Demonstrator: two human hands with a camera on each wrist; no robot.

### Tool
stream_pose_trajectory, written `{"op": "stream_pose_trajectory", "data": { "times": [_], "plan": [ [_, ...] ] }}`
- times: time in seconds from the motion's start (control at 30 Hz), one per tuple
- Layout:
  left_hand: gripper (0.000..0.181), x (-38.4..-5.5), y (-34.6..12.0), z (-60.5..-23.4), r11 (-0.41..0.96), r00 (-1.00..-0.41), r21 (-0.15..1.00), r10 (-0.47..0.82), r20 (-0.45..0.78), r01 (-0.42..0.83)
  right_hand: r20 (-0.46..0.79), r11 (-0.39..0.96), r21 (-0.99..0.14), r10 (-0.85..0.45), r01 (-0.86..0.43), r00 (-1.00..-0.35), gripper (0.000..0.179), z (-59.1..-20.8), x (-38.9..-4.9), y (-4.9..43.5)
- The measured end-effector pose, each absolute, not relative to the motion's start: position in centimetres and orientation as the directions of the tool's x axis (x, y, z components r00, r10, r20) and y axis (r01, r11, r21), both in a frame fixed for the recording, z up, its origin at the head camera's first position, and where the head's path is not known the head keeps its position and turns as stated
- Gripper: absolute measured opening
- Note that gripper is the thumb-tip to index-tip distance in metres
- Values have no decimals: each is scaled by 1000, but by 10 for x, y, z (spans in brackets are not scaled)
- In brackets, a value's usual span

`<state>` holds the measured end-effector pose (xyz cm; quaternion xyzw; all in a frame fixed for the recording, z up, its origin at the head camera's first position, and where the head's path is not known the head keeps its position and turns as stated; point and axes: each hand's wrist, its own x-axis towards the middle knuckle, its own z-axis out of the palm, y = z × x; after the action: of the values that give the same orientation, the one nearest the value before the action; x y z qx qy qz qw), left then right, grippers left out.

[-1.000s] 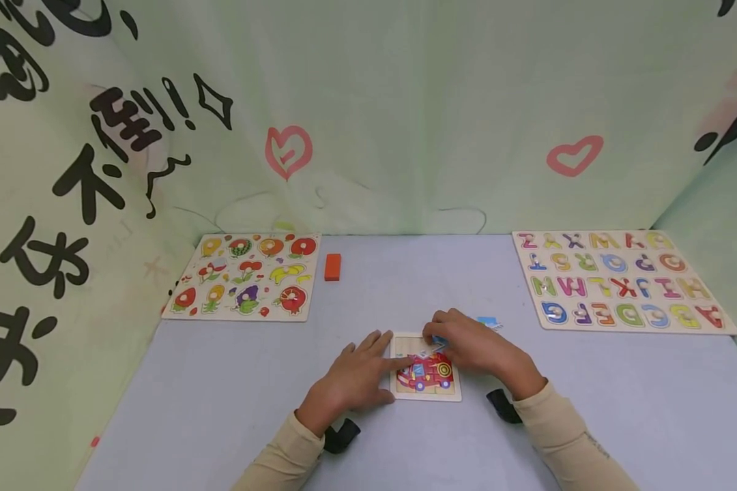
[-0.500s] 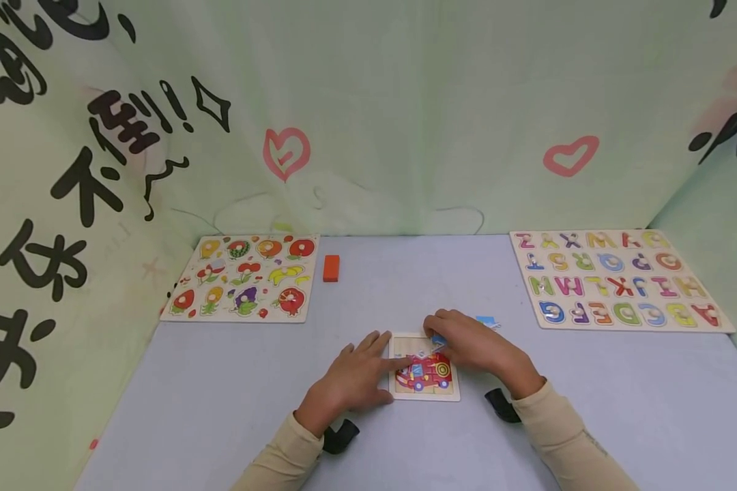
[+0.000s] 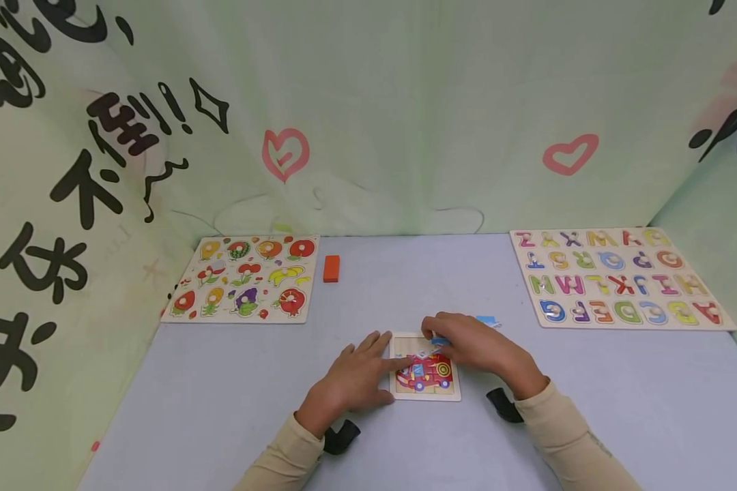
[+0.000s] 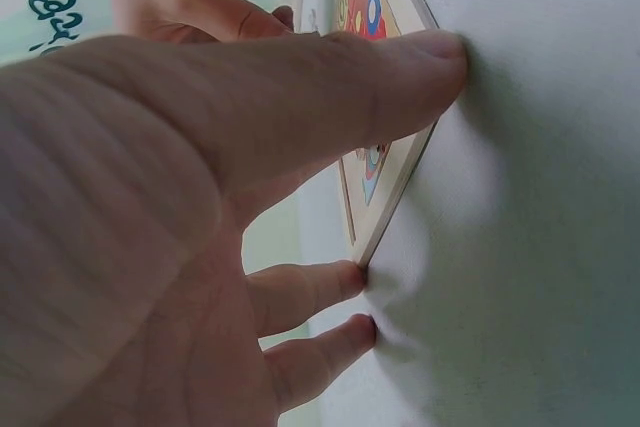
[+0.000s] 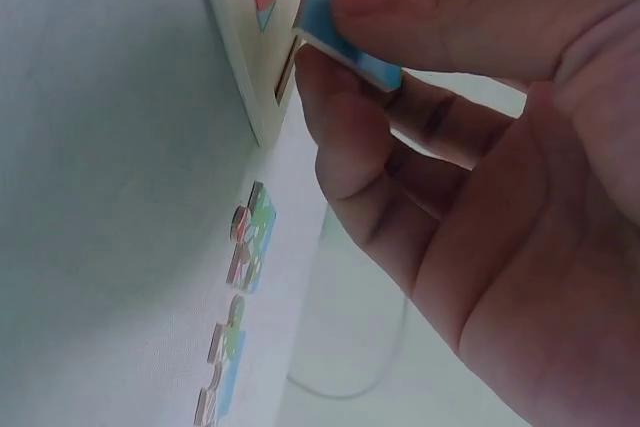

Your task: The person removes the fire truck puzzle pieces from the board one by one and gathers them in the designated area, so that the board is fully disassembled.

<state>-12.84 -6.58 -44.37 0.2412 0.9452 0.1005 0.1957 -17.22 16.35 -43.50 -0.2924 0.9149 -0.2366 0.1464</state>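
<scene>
A small wooden jigsaw board [image 3: 430,397] lies on the table, with a red fire engine picture [image 3: 428,374] assembled in its lower part. Bare wood shows along the top of its recess. My left hand [image 3: 355,376] rests at the board's left side, fingers spread, index finger reaching over the picture. In the left wrist view the thumb [image 4: 420,72] presses against the board's edge. My right hand [image 3: 475,346] pinches a blue jigsaw piece [image 5: 340,32] between thumb and fingers, tilted over the board's upper right part.
Loose jigsaw pieces [image 5: 250,237] lie on the table beside the board, partly behind the right hand in the head view. A fruit puzzle board [image 3: 264,317] is at back left, an orange block [image 3: 331,269] beside it. An alphabet puzzle board [image 3: 635,329] lies at back right.
My right fingers and the blue jigsaw piece shift very slightly over the board's upper right part. The left hand keeps its place.
</scene>
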Motion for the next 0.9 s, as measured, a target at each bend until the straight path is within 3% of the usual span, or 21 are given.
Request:
{"op": "stream_pose_trajectory", "data": {
  "times": [0.3,0.6,0.9],
  "plan": [
    [65,-128,-65,-444,862,-807,290,496,-321,416,-94,628,-624,-651,-465,-753,19,-424,-176,178],
    [64,-126,-65,-445,861,-817,310,492,-302,404,-112,755,-569,-462,-324,-880,23,-418,-192,248],
    [65,-126,-66,-445,856,-814,318,499,-299,408,-202,781,-582,-409,-227,-890,21,-427,-199,276]
  ]
}}
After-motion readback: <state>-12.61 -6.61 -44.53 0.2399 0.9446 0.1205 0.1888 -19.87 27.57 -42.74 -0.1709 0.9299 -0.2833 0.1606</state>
